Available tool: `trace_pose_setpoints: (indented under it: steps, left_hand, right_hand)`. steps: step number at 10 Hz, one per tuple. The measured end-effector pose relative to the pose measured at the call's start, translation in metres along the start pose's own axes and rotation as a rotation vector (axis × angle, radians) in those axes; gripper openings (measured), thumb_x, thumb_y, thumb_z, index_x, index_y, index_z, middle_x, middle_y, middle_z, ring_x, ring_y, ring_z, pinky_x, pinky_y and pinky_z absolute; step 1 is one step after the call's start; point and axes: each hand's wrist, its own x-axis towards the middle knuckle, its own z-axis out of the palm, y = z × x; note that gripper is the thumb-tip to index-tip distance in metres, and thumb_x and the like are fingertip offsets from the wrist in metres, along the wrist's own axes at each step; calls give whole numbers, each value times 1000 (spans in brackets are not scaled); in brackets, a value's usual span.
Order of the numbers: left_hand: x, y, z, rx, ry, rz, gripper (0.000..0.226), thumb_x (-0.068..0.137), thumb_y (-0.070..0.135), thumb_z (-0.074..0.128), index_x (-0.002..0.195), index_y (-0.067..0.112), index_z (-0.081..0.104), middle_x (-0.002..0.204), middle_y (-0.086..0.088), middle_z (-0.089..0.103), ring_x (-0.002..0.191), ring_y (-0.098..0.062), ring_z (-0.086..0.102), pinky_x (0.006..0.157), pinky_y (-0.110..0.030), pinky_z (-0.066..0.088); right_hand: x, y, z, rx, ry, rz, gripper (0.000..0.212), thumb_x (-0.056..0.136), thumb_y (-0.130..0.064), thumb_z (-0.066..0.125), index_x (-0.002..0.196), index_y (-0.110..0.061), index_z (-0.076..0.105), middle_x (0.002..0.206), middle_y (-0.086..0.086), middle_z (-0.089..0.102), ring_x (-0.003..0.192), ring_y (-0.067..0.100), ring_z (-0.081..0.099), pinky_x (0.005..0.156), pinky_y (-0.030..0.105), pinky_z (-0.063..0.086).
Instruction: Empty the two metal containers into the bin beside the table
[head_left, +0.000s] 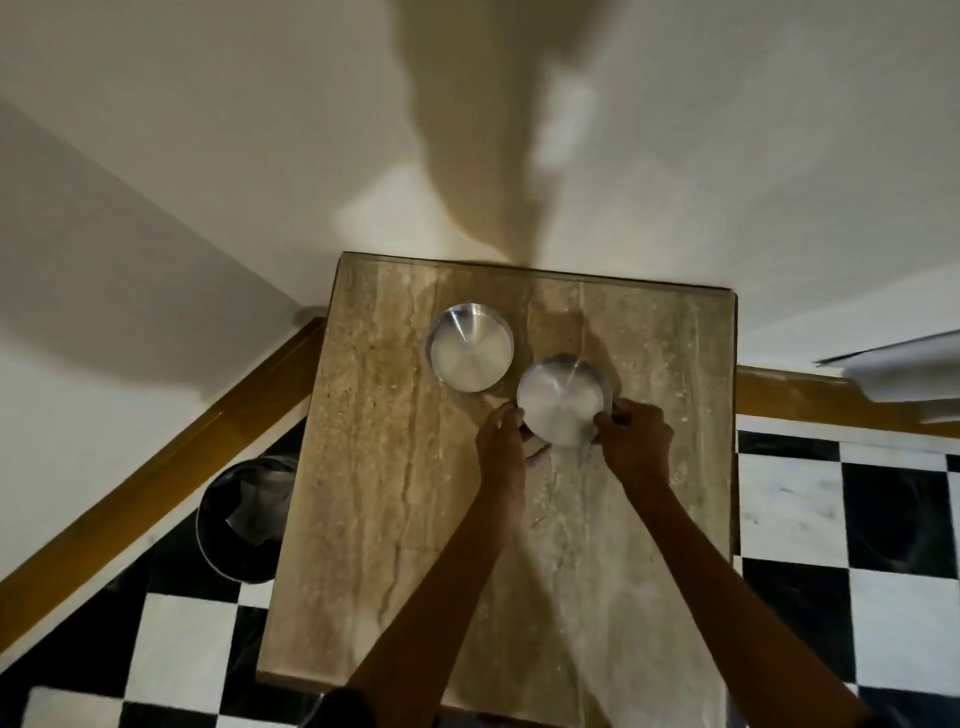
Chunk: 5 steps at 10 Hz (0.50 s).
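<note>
Two round metal containers stand on the beige stone table. The far one sits alone toward the back left, its inside shiny and bare. The near one is gripped on both sides: my left hand holds its left rim and my right hand its right rim. Whether it rests on the table or is slightly lifted I cannot tell. The dark bin, lined with a bag and holding crumpled material, stands on the floor against the table's left side.
White walls meet in a corner behind the table, with a brown skirting board along the floor. The floor is black-and-white checkered tile. A white ledge or panel juts in at the right edge.
</note>
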Motion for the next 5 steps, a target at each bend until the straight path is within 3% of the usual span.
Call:
trace_pose_setpoints:
  steps: [1,3,5]
  left_hand:
    - [11,10,9,-58,11,3,33,97,15,58,128,2,63,125,-19,70,112,-29,71,95,-53,59]
    - [11,24,15,-130,33,26,17,94,3,56,104,3,70,112,-16,73,109,-27,71,92,-49,61]
    - [-4,14,8,10,48,101,16,98,13,57,105,13,71,116,-13,71,101,-22,71,88,-41,62]
  right_hand:
    - [17,-5,4,52,8,25,11,81,-9,66,86,-4,75,76,19,75,71,33,72,75,48,61]
    - [19,-17,7,152,86,56,20,86,-8,66,104,-3,72,90,18,77,81,27,74,80,34,58]
    - [-8,-11,10,232,213,98,26,92,-12,57,116,-6,67,100,18,75,83,26,73,81,40,60]
